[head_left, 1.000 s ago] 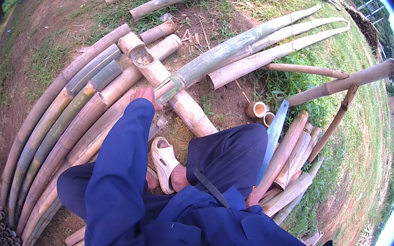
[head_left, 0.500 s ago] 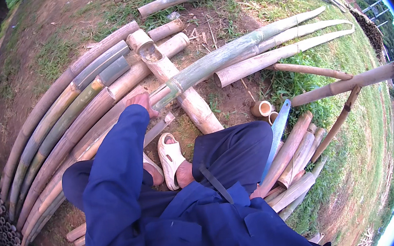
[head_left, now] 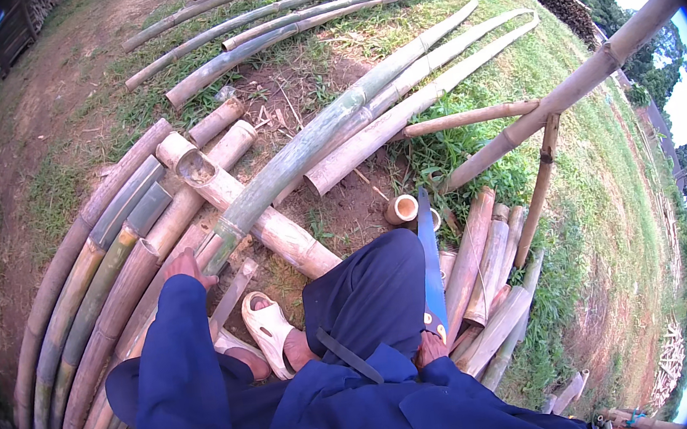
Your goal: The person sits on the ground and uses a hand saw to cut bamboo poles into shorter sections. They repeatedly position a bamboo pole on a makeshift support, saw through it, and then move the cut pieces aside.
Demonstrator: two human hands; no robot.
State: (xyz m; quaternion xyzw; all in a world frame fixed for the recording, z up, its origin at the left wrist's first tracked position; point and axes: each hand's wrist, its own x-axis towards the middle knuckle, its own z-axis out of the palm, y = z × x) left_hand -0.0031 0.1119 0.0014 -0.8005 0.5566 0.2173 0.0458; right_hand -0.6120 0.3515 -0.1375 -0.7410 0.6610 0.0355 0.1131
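My left hand [head_left: 187,269] is closed around the near end of a greenish bamboo pole [head_left: 288,176]. That pole slants away to the upper right, lying across a thick pale bamboo log [head_left: 282,237] with a notch cut near its far end. By my right thigh, my right hand [head_left: 432,348] grips the handle of a handsaw [head_left: 430,260], its bluish blade pointing up and away from the pole. The fingers around the handle are partly hidden by my sleeve. Beside my sandalled feet lies a flat greyish strip [head_left: 232,295], whose kind I cannot make out.
Long bamboo poles [head_left: 95,268] lie side by side at my left. More poles [head_left: 319,1] stretch across the grass at the back. Cut bamboo lengths [head_left: 477,271] are piled at my right, near short bamboo cups [head_left: 401,209] and a propped bamboo rail [head_left: 535,112].
The whole view has turned, shifting the scene left and partly downward. The saw handle and my right hand now show more clearly, and the blade appears more upright. My left hand remains on the pole.
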